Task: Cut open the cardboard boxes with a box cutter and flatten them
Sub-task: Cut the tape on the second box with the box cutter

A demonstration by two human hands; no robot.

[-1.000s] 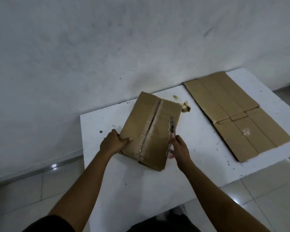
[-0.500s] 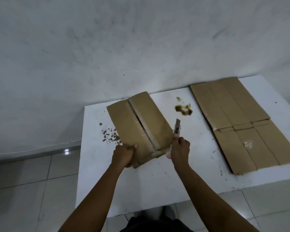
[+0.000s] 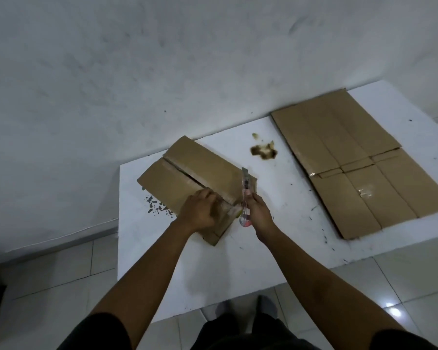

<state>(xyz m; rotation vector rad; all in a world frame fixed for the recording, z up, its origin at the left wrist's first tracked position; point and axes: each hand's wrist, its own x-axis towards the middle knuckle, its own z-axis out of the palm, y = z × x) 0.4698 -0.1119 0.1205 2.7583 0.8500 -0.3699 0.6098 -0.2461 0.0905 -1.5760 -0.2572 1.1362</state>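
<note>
Nearest the person, bare white tabletop (image 3: 213, 269) runs from the near edge up to the brown cardboard box (image 3: 195, 173), which lies on the left half, its near corner well back from that edge. On the box's near end rests the left hand (image 3: 200, 213), fingers curled over the taped centre seam, while just beside its right edge the right hand (image 3: 259, 215) grips a clear-handled box cutter (image 3: 245, 195), blade pointing away. Farther right, past a brown stain (image 3: 263, 151), a flattened brown cardboard sheet (image 3: 352, 160) reaches the far edge by the white wall (image 3: 162, 59)
</note>
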